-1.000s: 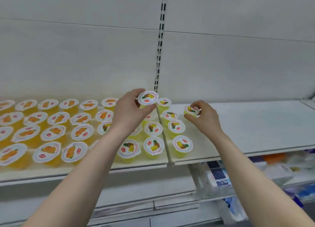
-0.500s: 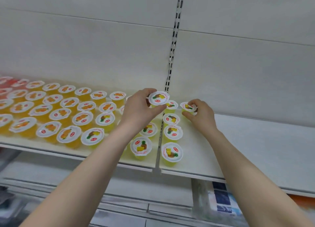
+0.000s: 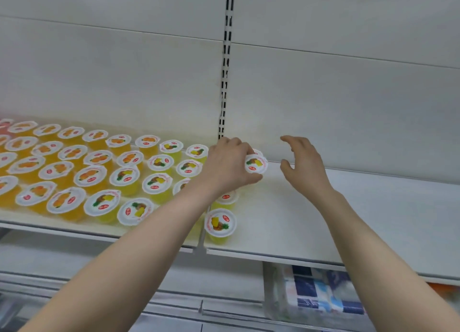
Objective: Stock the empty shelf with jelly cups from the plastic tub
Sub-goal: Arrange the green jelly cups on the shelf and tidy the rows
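Starting from the left, orange jelly cups [image 3: 59, 168] stand in close rows on the left shelf board [image 3: 49, 223], and further right the rows change to yellow jelly cups [image 3: 156, 183] with a pineapple picture on the lid. My left grip [image 3: 229, 166] reaches over these rows. Its fingers and thumb are curled round a single jelly cup [image 3: 256, 163], yellow too, which it holds at the back part of the right shelf board [image 3: 286, 219], near the joint between the two boards. I cannot tell if this cup touches the board. Near the front edge of the same board a front cup [image 3: 220, 223] stands upright, and the one behind it is half hidden by my wrist. A slotted upright [image 3: 225, 82] runs up the back wall above my left grip. My right grip [image 3: 305, 167] hovers just beside the single jelly cup, released, with fingers loosely spread and holding nothing. Under the shelf, on the right, blue and white packets [image 3: 321, 294] lie in clear wrap.
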